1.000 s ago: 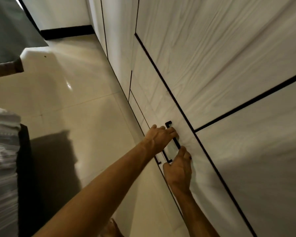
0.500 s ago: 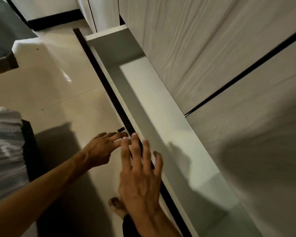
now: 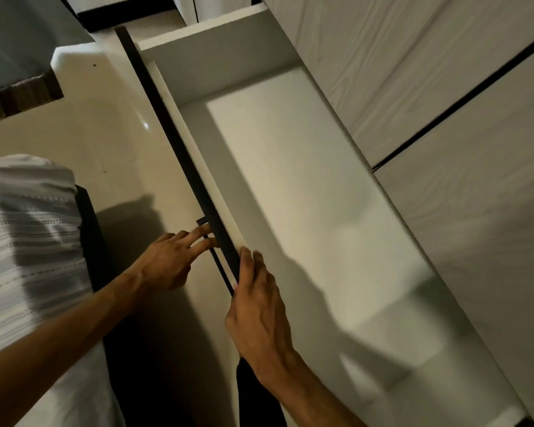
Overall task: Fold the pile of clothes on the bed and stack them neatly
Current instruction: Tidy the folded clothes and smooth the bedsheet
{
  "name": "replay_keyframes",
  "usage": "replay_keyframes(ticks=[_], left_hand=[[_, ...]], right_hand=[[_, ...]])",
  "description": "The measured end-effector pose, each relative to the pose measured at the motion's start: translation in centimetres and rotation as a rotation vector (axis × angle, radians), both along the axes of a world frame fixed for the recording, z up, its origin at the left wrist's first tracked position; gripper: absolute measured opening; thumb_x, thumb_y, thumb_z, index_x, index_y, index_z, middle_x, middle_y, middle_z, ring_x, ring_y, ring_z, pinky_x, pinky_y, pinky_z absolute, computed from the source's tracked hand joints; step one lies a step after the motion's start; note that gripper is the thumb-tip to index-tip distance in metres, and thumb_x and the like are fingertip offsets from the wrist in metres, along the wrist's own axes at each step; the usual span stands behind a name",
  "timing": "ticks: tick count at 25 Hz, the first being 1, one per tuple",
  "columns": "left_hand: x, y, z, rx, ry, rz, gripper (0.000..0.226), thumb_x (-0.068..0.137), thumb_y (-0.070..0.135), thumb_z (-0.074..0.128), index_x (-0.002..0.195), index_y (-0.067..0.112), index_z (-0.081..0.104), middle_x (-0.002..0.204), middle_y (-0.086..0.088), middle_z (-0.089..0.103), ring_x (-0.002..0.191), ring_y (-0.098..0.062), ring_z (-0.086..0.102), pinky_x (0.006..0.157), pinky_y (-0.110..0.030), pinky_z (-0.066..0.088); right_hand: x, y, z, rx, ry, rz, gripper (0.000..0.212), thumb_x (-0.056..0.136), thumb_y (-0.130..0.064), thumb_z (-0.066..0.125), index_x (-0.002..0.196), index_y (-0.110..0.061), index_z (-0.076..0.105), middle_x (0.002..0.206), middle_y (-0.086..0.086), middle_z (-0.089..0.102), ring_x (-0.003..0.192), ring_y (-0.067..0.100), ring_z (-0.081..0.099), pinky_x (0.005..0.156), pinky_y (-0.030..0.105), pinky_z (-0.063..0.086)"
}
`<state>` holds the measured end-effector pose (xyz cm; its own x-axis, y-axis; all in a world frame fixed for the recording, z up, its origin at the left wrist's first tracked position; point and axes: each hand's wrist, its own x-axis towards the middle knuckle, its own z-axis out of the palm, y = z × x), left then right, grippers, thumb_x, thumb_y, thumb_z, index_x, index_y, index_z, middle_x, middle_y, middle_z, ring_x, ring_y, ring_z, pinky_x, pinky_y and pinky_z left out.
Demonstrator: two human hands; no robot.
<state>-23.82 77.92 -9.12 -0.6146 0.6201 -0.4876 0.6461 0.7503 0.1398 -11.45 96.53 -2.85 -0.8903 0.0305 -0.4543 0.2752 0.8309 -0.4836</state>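
While both stretched flat, left hand point(image 3: 167, 266) and right hand point(image 3: 259, 312) on 1 drawer point(image 3: 198, 50), fingers relaxed.

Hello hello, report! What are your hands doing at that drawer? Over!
Left hand fingers on the drawer handle. Right hand fingers on the front edge. Drawer open, nothing visible inside. Striped clothes at left, untouched.

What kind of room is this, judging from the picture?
Probably a bedroom. A pulled-out wardrobe drawer sits under pale wood-grain cabinet fronts, striped fabric, likely bedding or clothes, lies at the left, and the floor is glossy tile.
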Motion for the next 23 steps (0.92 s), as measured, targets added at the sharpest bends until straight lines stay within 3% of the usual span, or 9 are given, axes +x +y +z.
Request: replay_keyframes(ticks=[3,7,11,13,15,18,21,23], left_hand=[[1.3,-2.3,1.5,0.011,0.035,0.027,0.085,0.095,0.017,0.063,0.160,0.038,0.013,0.172,-0.002,0.014,0.140,-0.027,0.046,0.110,-0.042,0.044],[4.9,-9.8,4.2,0.200,0.270,0.043,0.095,0.072,0.007,0.081,0.153,0.024,0.035,0.166,-0.002,0.027,0.131,-0.037,0.056,0.101,-0.056,0.051],[15.2,-22.3,6.9,0.311,0.459,0.259,0.050,0.096,0.020,0.059,0.145,0.012,0.055,0.166,-0.008,0.035,0.148,-0.035,0.042,0.110,-0.058,0.046],[22.6,-29.3,8.5,0.343,0.472,0.520,0.049,0.099,0.036,0.056,0.141,0.010,0.058,0.165,-0.006,0.037,0.151,-0.031,0.038,0.111,-0.058,0.042],[30.6,-36.0,9.8,0.362,0.461,0.831,0.063,0.089,0.048,0.064,0.140,0.011,0.057,0.163,-0.006,0.039,0.151,-0.029,0.037,0.118,-0.054,0.036],[43.3,-44.2,9.7,0.376,0.471,1.396,0.074,0.074,0.065,0.067,0.138,0.033,0.050,0.156,-0.005,0.041,0.147,-0.030,0.038,0.121,-0.044,0.026],[53.3,-47.5,6.0,0.423,0.400,2.030,0.102,0.062,0.087,0.071,0.139,0.024,0.049,0.143,-0.012,0.052,0.137,-0.036,0.048,0.116,-0.050,0.037],[57.0,-46.3,3.3,0.677,0.160,2.482,0.113,0.060,0.086,0.075,0.145,0.019,0.044,0.142,-0.013,0.055,0.125,-0.038,0.058,0.106,-0.051,0.045]], right_hand=[[0.9,-2.8,0.5,0.004,0.050,0.001,0.091,0.100,-0.025,0.064,0.162,-0.024,-0.002,0.171,0.013,0.014,0.151,0.031,0.036,0.121,0.039,0.038],[2.8,-7.5,0.3,0.019,0.079,0.019,0.090,0.096,-0.022,0.068,0.157,-0.026,0.003,0.162,0.014,0.032,0.136,0.028,0.052,0.110,0.038,0.050],[5.2,-12.1,0.4,0.045,0.185,0.024,0.079,0.095,-0.016,0.063,0.157,-0.017,0.014,0.150,0.016,0.046,0.120,0.027,0.060,0.100,0.038,0.056],[6.4,-14.2,0.3,0.053,0.213,0.024,0.077,0.092,-0.012,0.061,0.157,-0.009,0.020,0.146,0.020,0.049,0.116,0.033,0.061,0.097,0.045,0.056],[7.3,-16.6,0.0,0.070,0.244,0.024,0.078,0.087,-0.012,0.063,0.155,0.000,0.027,0.139,0.027,0.052,0.112,0.044,0.062,0.093,0.049,0.056],[7.8,-19.3,0.0,0.114,0.217,0.019,0.084,0.086,-0.021,0.069,0.154,0.004,0.026,0.138,0.032,0.050,0.115,0.051,0.059,0.094,0.050,0.052],[8.5,-19.3,0.7,0.239,0.246,0.020,0.096,0.085,-0.044,0.062,0.158,-0.001,0.018,0.150,0.032,0.040,0.131,0.053,0.047,0.107,0.059,0.042],[9.8,-22.1,0.9,0.414,0.345,0.169,0.102,0.084,-0.053,0.056,0.160,0.002,0.015,0.159,0.035,0.027,0.147,0.053,0.027,0.118,0.066,0.022]])
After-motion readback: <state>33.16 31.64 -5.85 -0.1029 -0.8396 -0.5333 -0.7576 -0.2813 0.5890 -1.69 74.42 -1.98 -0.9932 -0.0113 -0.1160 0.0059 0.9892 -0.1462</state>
